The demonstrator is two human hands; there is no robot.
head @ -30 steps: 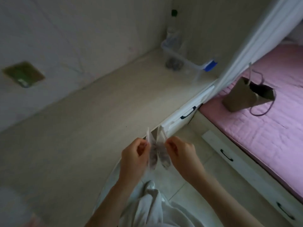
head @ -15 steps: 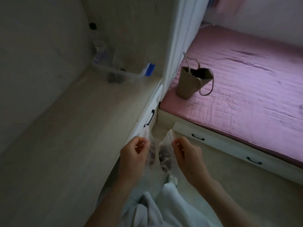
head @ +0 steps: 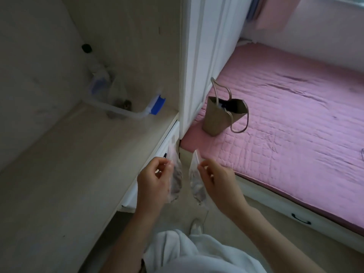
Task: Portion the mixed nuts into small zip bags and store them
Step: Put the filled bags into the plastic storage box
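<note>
Two small clear zip bags of mixed nuts hang in front of me over the floor. My left hand (head: 154, 179) pinches the top of the left zip bag (head: 176, 180), whose dark nuts sit low in it. My right hand (head: 215, 180) pinches the top edge of the right zip bag (head: 197, 186). The two bags hang a short way apart, just off the desk's front edge. A clear plastic container (head: 126, 112) with a blue clip stands at the back of the desk and holds some nuts.
The pale wooden desk (head: 69, 164) runs along my left, with a white drawer front below its edge. A brown paper bag (head: 218, 117) with rope handles stands on the pink bed (head: 295, 119) to the right. A bottle stands behind the container.
My view has swung right, bringing the bed and the paper bag into sight. My hands have moved apart, so the two bags no longer hang side by side.
</note>
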